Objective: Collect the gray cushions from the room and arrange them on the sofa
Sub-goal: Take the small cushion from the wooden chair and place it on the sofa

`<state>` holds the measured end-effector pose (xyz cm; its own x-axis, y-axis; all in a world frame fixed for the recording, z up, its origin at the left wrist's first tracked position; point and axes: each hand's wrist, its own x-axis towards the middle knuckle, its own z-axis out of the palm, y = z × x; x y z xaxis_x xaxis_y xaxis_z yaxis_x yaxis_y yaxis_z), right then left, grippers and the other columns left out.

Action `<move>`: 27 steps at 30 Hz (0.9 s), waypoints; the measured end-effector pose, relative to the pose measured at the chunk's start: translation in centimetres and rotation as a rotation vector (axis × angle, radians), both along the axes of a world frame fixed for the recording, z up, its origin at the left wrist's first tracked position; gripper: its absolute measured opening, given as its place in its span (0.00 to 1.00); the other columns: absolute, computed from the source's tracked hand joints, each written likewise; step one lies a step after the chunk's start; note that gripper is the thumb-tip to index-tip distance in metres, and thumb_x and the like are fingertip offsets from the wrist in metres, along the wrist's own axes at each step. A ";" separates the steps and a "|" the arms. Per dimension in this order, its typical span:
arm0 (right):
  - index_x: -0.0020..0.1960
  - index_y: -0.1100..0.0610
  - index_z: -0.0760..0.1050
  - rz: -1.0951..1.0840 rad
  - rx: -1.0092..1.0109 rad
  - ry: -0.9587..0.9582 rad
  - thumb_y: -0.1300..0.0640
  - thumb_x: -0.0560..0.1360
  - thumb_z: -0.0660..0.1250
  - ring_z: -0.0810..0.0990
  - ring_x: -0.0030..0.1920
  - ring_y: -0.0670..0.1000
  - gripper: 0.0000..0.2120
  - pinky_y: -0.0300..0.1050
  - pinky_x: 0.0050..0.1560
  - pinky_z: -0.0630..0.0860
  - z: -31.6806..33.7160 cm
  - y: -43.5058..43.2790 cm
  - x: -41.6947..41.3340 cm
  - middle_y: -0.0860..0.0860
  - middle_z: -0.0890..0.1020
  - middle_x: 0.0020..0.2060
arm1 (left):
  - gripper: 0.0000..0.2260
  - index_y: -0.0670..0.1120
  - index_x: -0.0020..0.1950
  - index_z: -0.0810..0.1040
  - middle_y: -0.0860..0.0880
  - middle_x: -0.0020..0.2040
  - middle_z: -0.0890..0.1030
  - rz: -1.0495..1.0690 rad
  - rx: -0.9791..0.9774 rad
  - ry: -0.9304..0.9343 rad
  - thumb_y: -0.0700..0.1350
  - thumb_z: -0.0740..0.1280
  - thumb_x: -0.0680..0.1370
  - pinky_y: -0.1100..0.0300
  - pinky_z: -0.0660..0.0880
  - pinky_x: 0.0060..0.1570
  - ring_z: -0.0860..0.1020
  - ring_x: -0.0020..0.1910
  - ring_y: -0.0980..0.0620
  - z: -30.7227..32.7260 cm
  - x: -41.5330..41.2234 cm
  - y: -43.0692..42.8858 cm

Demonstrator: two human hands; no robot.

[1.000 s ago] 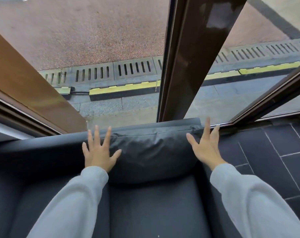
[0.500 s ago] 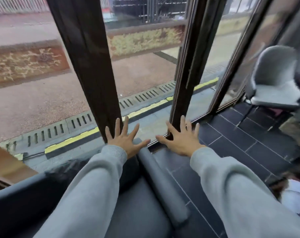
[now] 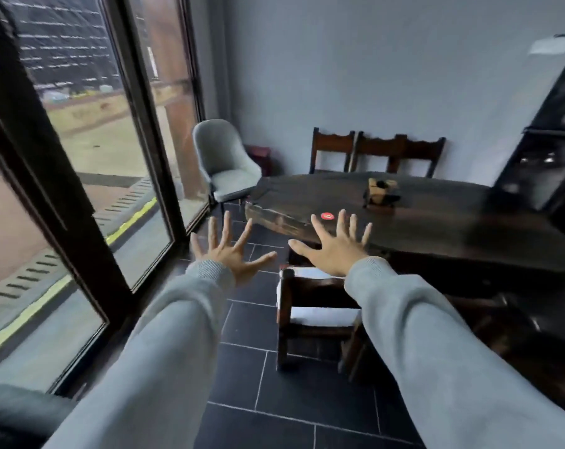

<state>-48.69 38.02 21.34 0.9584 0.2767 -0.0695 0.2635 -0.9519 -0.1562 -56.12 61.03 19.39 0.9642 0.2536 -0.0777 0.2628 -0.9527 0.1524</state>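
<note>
1. While both arms reached out over the tiled floor [image 3: 252, 377], the left hand [image 3: 229, 254] and right hand [image 3: 334, 251] were spread wide and held nothing.
2. No loose gray cushion showed in the room; only a dark rounded edge of the sofa [image 3: 12, 413] sat at the lower left corner.
3. A gray chair [image 3: 224, 163] stood in the corner by the window [image 3: 80, 189], just beyond the dark table's [image 3: 436, 218] far left end.
4. Searching well probably meant checking the seats around the table's edges, including the wooden chair [image 3: 313, 319] nearest the hands, before walking on.
</note>
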 end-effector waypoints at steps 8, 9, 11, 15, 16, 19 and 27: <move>0.81 0.33 0.38 -0.335 -0.007 0.072 0.10 0.56 0.33 0.29 0.80 0.64 0.57 0.71 0.71 0.25 -2.4 -20.2 6.5 0.58 0.33 0.82 | 0.50 0.68 0.79 0.33 0.52 0.79 0.24 -0.303 -0.030 0.074 0.86 0.40 0.61 0.29 0.30 0.71 0.27 0.79 0.42 -2.7 13.8 -18.9; 0.81 0.33 0.39 -0.365 -0.022 0.089 0.11 0.57 0.33 0.30 0.80 0.64 0.56 0.71 0.72 0.26 -3.0 -22.1 7.3 0.58 0.34 0.82 | 0.50 0.68 0.79 0.33 0.52 0.79 0.24 -0.334 -0.037 0.095 0.86 0.40 0.61 0.29 0.30 0.71 0.27 0.79 0.42 -3.4 15.5 -20.8; 0.81 0.33 0.39 -0.429 -0.052 0.127 0.11 0.59 0.34 0.31 0.81 0.65 0.55 0.70 0.73 0.27 -3.9 -25.7 9.5 0.59 0.35 0.83 | 0.50 0.68 0.79 0.32 0.52 0.79 0.24 -0.384 -0.055 0.138 0.86 0.40 0.60 0.28 0.30 0.71 0.27 0.79 0.42 -4.7 18.9 -24.6; 0.82 0.34 0.38 -0.528 -0.091 0.192 0.13 0.63 0.36 0.33 0.81 0.65 0.52 0.71 0.74 0.29 -5.3 -31.4 15.6 0.60 0.37 0.83 | 0.50 0.68 0.79 0.32 0.51 0.79 0.23 -0.479 -0.088 0.212 0.85 0.41 0.61 0.29 0.29 0.70 0.25 0.78 0.42 -6.9 26.1 -30.8; 0.82 0.35 0.38 -0.546 -0.106 0.211 0.14 0.64 0.37 0.34 0.81 0.65 0.51 0.71 0.74 0.30 -5.6 -32.5 17.2 0.61 0.37 0.83 | 0.49 0.68 0.79 0.33 0.51 0.79 0.23 -0.487 -0.103 0.224 0.85 0.43 0.63 0.29 0.28 0.70 0.25 0.78 0.43 -7.4 27.9 -32.1; 0.82 0.36 0.38 -0.564 -0.142 0.264 0.16 0.68 0.38 0.34 0.82 0.65 0.48 0.71 0.75 0.31 -6.7 -35.3 22.1 0.60 0.38 0.83 | 0.48 0.68 0.80 0.34 0.52 0.80 0.24 -0.494 -0.134 0.271 0.85 0.45 0.65 0.29 0.29 0.71 0.25 0.78 0.43 -9.0 33.3 -35.4; 0.83 0.37 0.40 -0.542 -0.139 0.385 0.17 0.70 0.40 0.35 0.82 0.64 0.46 0.71 0.76 0.32 -12.4 -41.3 31.1 0.59 0.39 0.84 | 0.47 0.68 0.80 0.36 0.52 0.82 0.30 -0.463 -0.117 0.427 0.84 0.45 0.65 0.29 0.34 0.74 0.30 0.81 0.42 -14.8 43.7 -42.2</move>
